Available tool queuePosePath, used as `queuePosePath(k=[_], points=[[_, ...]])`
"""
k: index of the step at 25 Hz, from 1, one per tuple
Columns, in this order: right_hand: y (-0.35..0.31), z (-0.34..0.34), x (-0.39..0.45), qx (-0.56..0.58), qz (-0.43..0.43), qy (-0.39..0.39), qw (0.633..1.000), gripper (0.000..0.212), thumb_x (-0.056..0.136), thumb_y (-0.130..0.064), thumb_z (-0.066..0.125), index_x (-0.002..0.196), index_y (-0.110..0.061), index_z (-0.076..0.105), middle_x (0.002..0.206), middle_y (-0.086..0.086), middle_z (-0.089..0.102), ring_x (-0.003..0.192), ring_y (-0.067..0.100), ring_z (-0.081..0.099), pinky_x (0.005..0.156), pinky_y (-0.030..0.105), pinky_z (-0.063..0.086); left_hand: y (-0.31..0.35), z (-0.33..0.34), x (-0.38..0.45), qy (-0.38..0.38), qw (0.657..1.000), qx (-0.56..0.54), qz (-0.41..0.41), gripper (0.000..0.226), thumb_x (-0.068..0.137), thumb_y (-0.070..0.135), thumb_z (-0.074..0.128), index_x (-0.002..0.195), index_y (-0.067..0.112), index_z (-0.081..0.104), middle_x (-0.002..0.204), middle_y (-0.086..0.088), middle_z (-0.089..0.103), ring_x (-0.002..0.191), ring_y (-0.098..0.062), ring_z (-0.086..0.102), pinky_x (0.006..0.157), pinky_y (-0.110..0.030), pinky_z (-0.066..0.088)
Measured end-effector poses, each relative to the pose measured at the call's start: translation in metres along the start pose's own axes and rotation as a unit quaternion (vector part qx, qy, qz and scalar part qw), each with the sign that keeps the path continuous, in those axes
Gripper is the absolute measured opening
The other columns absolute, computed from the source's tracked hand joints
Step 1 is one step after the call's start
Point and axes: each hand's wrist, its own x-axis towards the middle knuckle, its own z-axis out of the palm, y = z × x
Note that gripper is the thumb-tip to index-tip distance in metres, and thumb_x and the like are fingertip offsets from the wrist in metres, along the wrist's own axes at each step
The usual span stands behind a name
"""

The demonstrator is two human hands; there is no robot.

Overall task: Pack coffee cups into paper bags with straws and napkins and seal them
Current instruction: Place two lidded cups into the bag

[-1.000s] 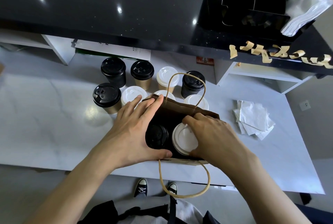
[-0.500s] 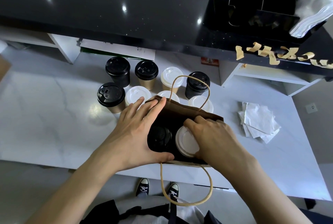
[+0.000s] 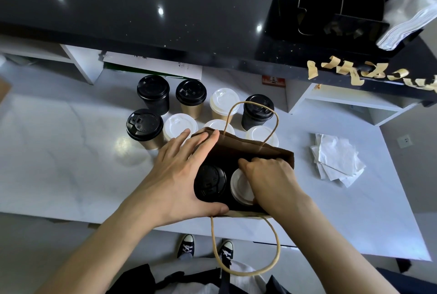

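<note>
Bag [image 3: 248, 149] stands open at the near table [image 3: 59, 151] edge, one rope handle hanging over the edge toward the person, the other standing up at the far side. Left hand [image 3: 179, 175] spread, fingers straight along bag's left side, thumb across the near rim. Right hand [image 3: 272, 180] reaches into bag from the right, fingers curled over the white-lid cup [image 3: 241, 187]; actual grip can't be confirmed. Black-lid cup [image 3: 210, 181] sits inside bag, left of the white one. Just beyond bag: cluster of lidded cups [image 3: 189, 104], black and white lids. Napkins [image 3: 335, 159] piled right of bag, well apart.
</note>
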Motion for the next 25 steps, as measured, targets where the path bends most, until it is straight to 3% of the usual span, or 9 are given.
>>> queuePosePath(k=[7, 13, 16, 20, 22, 25], points=[[-0.002, -0.002, 0.0, 0.007, 0.004, -0.005, 1.0, 0.047, 0.097, -0.014, 0.056, 0.142, -0.022, 0.044, 0.121, 0.001, 0.068, 0.114, 0.027, 0.066, 0.089, 0.035, 0.044, -0.003, -0.002, 0.0, -0.011, 1.0, -0.011, 0.009, 0.131, 0.055, 0.092, 0.06, 0.156, 0.054, -0.015, 0.167, 0.025, -0.004, 0.156, -0.007, -0.013, 0.128, -0.042, 0.01], [0.014, 0.0, -0.018, 0.103, -0.022, 0.04, 0.994, 0.077, 0.084, -0.036, 0.074, 0.15, -0.035, 0.034, 0.131, -0.007, 0.055, 0.12, 0.021, 0.06, 0.096, 0.035, 0.044, -0.01, -0.006, 0.001, -0.014, 0.998, -0.046, 0.03, 0.119, 0.065, 0.087, 0.057, 0.159, 0.05, -0.005, 0.165, 0.027, 0.001, 0.154, -0.001, -0.007, 0.128, -0.037, 0.012], [0.016, -0.001, -0.026, 0.156, -0.011, 0.111, 0.981, 0.055, 0.09, -0.038, 0.067, 0.142, -0.035, 0.049, 0.127, -0.009, 0.059, 0.119, 0.02, 0.059, 0.098, 0.034, 0.042, -0.013, -0.006, 0.001, -0.009, 0.998, -0.048, 0.035, 0.109, 0.071, 0.084, 0.05, 0.161, 0.047, 0.0, 0.165, 0.026, 0.004, 0.154, 0.0, -0.003, 0.128, -0.037, 0.015], [0.02, 0.008, -0.047, 0.228, 0.037, 0.285, 0.93, 0.022, 0.091, -0.018, 0.073, 0.112, -0.022, 0.074, 0.116, -0.003, 0.068, 0.106, 0.026, 0.062, 0.093, 0.04, 0.045, -0.016, -0.004, 0.002, -0.01, 0.997, -0.052, 0.054, 0.099, 0.083, 0.07, 0.062, 0.161, 0.045, 0.007, 0.163, 0.026, 0.01, 0.153, -0.001, 0.002, 0.127, -0.038, 0.017], [0.021, 0.018, -0.055, 0.245, 0.084, 0.335, 0.906, 0.019, 0.089, -0.012, 0.075, 0.106, -0.021, 0.077, 0.124, 0.004, 0.064, 0.11, 0.028, 0.058, 0.094, 0.043, 0.045, -0.019, -0.004, 0.002, -0.008, 0.996, -0.057, 0.061, 0.094, 0.087, 0.061, 0.066, 0.161, 0.045, 0.011, 0.16, 0.028, 0.012, 0.152, 0.001, 0.004, 0.126, -0.035, 0.018], [0.019, 0.031, -0.062, 0.307, 0.157, 0.336, 0.876, 0.025, 0.089, -0.012, 0.074, 0.111, -0.023, 0.077, 0.135, 0.007, 0.057, 0.121, 0.031, 0.054, 0.102, 0.047, 0.045, -0.025, -0.006, 0.001, 0.001, 0.995, -0.073, 0.074, 0.087, 0.088, 0.057, 0.068, 0.159, 0.045, 0.02, 0.157, 0.03, 0.018, 0.149, 0.004, 0.01, 0.124, -0.031, 0.019]])
